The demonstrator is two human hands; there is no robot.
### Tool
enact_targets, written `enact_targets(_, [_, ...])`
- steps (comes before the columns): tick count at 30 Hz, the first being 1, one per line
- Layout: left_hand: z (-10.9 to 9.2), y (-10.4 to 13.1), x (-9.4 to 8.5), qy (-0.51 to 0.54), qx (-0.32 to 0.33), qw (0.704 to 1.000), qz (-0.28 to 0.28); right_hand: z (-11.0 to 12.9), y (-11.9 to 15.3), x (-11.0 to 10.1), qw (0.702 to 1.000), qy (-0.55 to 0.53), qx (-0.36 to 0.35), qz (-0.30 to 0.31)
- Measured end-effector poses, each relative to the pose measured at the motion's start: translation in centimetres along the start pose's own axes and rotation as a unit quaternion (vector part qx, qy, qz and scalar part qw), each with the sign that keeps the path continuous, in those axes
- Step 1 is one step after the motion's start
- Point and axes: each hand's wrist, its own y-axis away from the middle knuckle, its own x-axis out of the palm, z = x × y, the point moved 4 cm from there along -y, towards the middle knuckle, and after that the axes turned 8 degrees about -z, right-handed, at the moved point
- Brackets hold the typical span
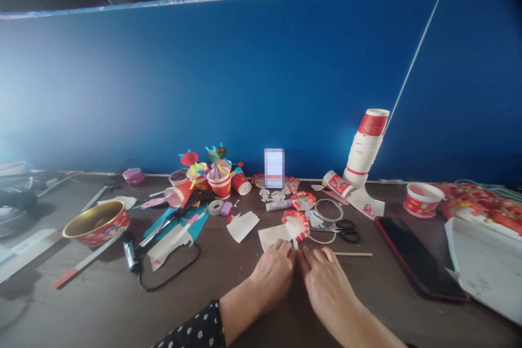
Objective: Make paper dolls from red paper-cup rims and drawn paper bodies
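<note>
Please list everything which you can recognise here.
Table: one, brown, foreground
Panel: one, blue, behind
Cup stack: one, red and white, right
Decorated cups: several, red, back left
Screen: one, pale, back centre
Bowl: one, red and gold, left
Rings: two, white, centre
Corded tool: one, black and silver, left
Glue stick: one, purple, centre
Scissors: one pair, black, right
Phone: one, black, right
Large tub: one, red, right
Small tub: one, pink, back left
Curved pieces: several, red, centre
Paper pieces: several, white, centre
Left hand: one, bare, bottom centre
Right hand: one, bare, bottom centre

Head-worn view, facing blue wall (244,76), tabletop (101,310) close below
</note>
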Motion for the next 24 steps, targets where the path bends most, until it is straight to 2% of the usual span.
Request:
enact_targets(5, [0.3,0.1,0.5,0.001,-0.021,1.000,-0.003,-0.4,-0.4,0.0,1.000,-0.017,0.002,0.005])
enact_targets(17, [0.2,-0.2,1.0,-0.036,-0.017,0.999,0.003,-1.4,-0.3,0.1,0.997,-0.066,0.016,-0.022])
enact_targets(24, [0.1,-0.4,0.8,-0.040,-0.028,0.999,0.002,-1.9,-0.2,0.4,0.995,-0.092,-0.032,-0.030])
